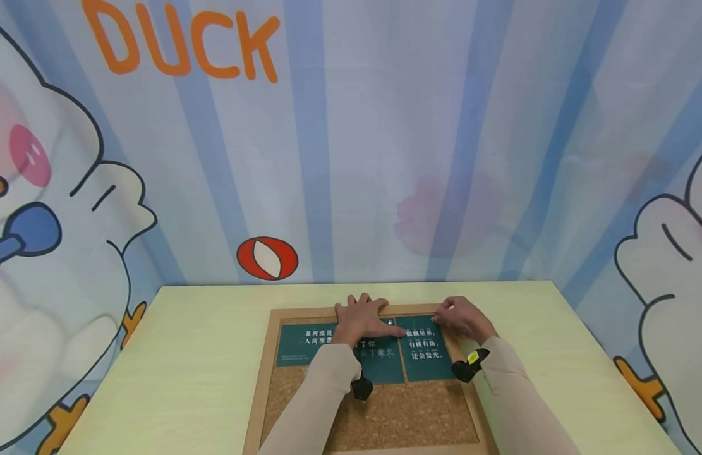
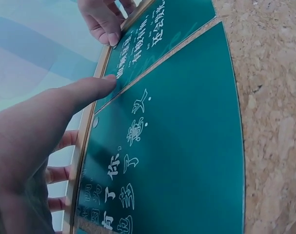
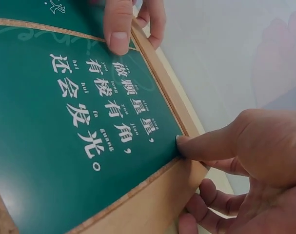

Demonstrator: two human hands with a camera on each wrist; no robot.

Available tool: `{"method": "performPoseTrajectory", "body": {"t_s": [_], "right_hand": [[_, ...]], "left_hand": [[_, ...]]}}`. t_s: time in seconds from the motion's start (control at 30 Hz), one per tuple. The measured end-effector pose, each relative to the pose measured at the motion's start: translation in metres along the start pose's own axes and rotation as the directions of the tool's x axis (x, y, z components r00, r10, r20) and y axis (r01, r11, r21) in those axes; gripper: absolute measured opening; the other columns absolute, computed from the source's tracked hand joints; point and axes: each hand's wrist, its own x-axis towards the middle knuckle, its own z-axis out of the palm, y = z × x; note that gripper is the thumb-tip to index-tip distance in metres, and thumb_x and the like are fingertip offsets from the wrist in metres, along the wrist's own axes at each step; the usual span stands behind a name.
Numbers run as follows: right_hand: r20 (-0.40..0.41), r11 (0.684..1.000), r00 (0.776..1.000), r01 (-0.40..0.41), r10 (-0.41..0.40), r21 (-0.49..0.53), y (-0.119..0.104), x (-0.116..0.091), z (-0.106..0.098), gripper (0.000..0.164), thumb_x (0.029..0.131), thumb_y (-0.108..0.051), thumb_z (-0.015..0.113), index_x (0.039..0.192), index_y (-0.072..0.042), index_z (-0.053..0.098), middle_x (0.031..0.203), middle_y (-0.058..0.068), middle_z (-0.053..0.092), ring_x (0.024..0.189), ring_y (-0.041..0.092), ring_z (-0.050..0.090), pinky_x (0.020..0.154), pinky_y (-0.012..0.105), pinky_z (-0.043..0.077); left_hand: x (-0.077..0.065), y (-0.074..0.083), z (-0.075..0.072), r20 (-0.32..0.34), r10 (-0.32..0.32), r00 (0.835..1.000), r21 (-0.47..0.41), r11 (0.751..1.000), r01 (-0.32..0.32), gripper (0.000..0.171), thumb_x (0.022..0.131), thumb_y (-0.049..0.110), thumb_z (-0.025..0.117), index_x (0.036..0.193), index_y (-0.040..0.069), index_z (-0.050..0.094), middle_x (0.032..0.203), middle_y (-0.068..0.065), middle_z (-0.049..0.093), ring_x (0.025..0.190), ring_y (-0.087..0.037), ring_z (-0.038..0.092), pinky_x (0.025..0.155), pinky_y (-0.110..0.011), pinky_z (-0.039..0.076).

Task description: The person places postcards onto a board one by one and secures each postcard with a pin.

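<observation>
A wood-framed cork board lies on the table with green cards along its upper part, printed with white Chinese writing. My left hand spreads over the top of the frame, its thumb reaching to the upper left corner of the right card. Beneath that hand is the middle card, with a small round silver pin at its top. At the board's upper right corner, my right hand presses its thumb on the right card's corner, with curled fingers against the frame.
The pale wooden table extends around the board. Behind it hangs a blue striped cloth with duck drawings and orange lettering. The left card is partly covered by my left arm. A black wrist camera sits on my right wrist.
</observation>
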Motion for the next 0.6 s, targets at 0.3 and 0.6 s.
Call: {"method": "performPoseTrajectory", "body": {"t_s": [0.3, 0.6], "right_hand": [[0.045, 0.995, 0.996, 0.075, -0.077, 0.060, 0.009, -0.010, -0.008, 0.035, 0.106, -0.031, 0.060, 0.119, 0.000, 0.054, 0.066, 0.001, 0.039, 0.054, 0.016, 0.036, 0.053, 0.031, 0.031], [-0.021, 0.963, 0.972, 0.227, -0.233, -0.148, 0.002, -0.030, -0.012, 0.067, 0.101, -0.058, 0.061, 0.139, -0.004, 0.048, 0.134, 0.028, 0.052, 0.108, 0.040, 0.058, 0.083, 0.051, 0.051]], "left_hand": [[-0.002, -0.013, -0.010, 0.037, 0.088, 0.995, -0.111, 0.990, -0.084, 0.092, 0.083, 0.075, 0.069, 0.158, 0.028, 0.046, 0.154, -0.011, 0.048, 0.135, -0.041, 0.044, 0.108, -0.069, 0.029], [-0.011, -0.037, -0.027, 0.019, 0.205, 0.978, -0.090, 0.975, -0.203, 0.102, 0.084, 0.075, 0.068, 0.165, 0.029, 0.029, 0.162, -0.013, 0.039, 0.147, -0.043, 0.036, 0.115, -0.073, 0.018]]}}
